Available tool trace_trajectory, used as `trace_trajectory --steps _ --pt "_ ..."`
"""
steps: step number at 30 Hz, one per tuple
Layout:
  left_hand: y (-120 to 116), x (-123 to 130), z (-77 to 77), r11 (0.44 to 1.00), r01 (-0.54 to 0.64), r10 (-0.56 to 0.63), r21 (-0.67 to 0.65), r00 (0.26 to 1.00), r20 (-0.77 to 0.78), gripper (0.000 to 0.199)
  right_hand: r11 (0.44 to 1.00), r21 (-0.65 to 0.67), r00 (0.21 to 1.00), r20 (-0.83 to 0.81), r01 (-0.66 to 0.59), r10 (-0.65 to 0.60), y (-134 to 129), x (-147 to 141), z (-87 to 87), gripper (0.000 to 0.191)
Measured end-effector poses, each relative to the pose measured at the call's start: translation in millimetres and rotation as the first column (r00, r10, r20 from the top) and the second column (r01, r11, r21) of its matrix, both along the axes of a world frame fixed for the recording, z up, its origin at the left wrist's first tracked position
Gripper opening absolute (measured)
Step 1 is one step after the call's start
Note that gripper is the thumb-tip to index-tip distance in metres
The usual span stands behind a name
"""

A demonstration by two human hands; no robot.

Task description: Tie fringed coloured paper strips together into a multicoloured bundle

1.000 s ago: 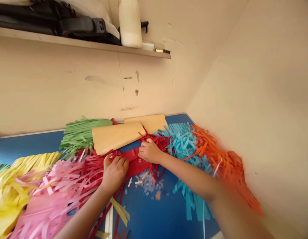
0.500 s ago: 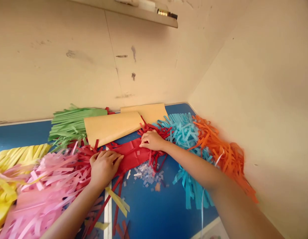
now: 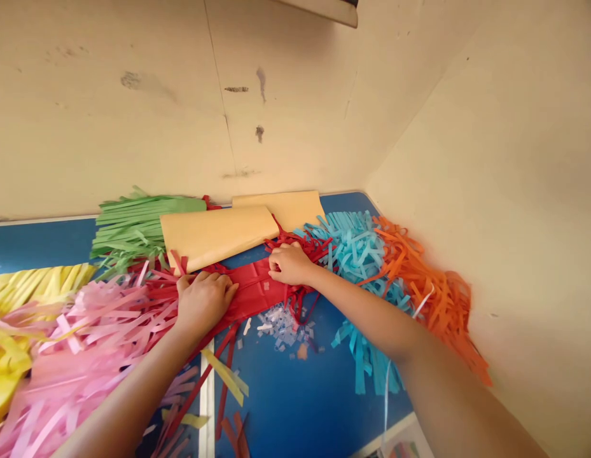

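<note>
A sheet of red tissue paper [image 3: 251,289] with strips cut at both ends lies across the blue tabletop. On its left part rests my left hand [image 3: 205,300], fingers curled and closed on the paper near the fringe. My right hand [image 3: 291,264] pinches the sheet at its right part, where red strips bunch up. Pink fringed paper [image 3: 80,369] spreads to the left of my left hand. Blue fringed paper [image 3: 355,248] lies to the right of my right hand. Small pale paper scraps [image 3: 285,327] are scattered just below the red sheet.
Green fringed paper [image 3: 133,226] and a folded tan sheet [image 3: 219,235] lie near the wall. Yellow fringed paper [image 3: 9,381] is at far left, orange fringed paper [image 3: 431,286] along the right wall. A shelf [image 3: 326,11] juts out above.
The view has tilted slightly downward, so the shelf shows less. My left hand's fingers have curled in more on the red paper; my right hand stays at about the same place on it.
</note>
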State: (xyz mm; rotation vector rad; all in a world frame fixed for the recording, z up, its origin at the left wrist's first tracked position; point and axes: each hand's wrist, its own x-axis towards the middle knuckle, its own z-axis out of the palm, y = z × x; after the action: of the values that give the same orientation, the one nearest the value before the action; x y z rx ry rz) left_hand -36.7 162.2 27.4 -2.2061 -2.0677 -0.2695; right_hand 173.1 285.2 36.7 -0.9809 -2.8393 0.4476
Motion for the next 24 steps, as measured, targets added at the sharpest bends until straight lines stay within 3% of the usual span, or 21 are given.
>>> trace_trajectory --steps 2,5,8,11,16,24 --pt "0.4 -2.5 3.3 0.998 0.056 -0.055 0.021 0.998 -0.017 0.026 0.992 0.086 0.996 -0.007 -0.090 0.091 -3.8 0.2 1.7 0.007" --pt "0.4 -1.4 9.4 0.972 0.229 -0.225 0.049 0.971 -0.075 0.023 0.935 0.226 0.960 -0.001 -0.274 0.281 -6.3 2.2 2.0 0.014" --pt "1.7 7.5 12.8 0.941 0.329 -0.316 0.084 0.938 -0.141 0.021 0.886 0.305 0.932 0.009 -0.348 0.363 -4.9 2.7 -0.2 0.015" --pt "5.1 19.0 12.3 0.934 0.331 -0.304 0.136 0.935 -0.183 0.022 0.869 0.341 0.928 0.023 -0.357 0.372 -3.2 0.1 -2.2 0.016" --pt "11.0 26.5 6.4 0.915 0.339 -0.288 0.218 0.929 -0.235 0.023 0.897 0.344 0.956 0.003 -0.278 0.295 -9.2 -8.1 -0.9 0.013" --pt "2.4 20.6 -6.4 0.900 0.332 -0.279 0.283 0.936 -0.213 0.022 0.847 0.472 0.961 0.004 -0.244 0.275 -12.6 -4.5 -15.4 0.025"
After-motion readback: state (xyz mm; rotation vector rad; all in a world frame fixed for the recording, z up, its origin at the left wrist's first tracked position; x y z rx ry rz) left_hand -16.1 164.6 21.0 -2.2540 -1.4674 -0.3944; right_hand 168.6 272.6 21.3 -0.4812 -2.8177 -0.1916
